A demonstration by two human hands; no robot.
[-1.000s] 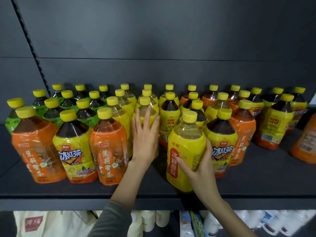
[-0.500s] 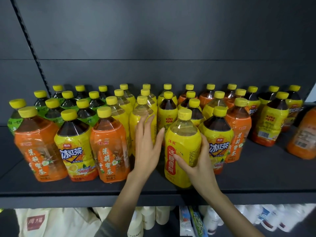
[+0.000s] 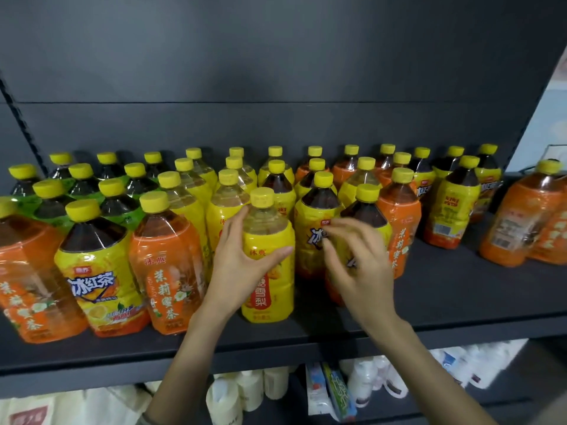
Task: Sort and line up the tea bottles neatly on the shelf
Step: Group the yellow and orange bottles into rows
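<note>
**Pear bottle passes from right grip to left**

The pale yellow bottle point(image 3: 268, 228) has changed hands. Half a second ago the right grip point(image 3: 359, 265) was wrapped round its lower body while the left lay flat against the bottles behind. Now the left grip point(image 3: 242, 265) holds it, thumb across the front of the label and fingers round its left side. The right grip has let go. It hangs just beside the bottle with its fingers loosely bent, pinching nothing. It is blurred, so the exact finger pose is hard to read.

The bottle stands upright near the front edge of the shelf point(image 3: 460, 302). It has slid left, closer to the orange jasmine bottle point(image 3: 167, 271), and sits directly in front of the column of like yellow bottles point(image 3: 227, 210). A narrow gap is left between it and the orange one.

The move looks like a sorting step. The pear drink is being brought to the head of its own column, and the freed right grip now hovers in front of the dark iced-tea bottle point(image 3: 365, 213), a likely next pick.

Much sorting remains. An iced-tea bottle point(image 3: 95, 271) stands between two orange ones in the front row at left, and flavours on the right half of the shelf are mixed too. The green-labelled bottles point(image 3: 49, 207) at back left are already grouped.
</note>
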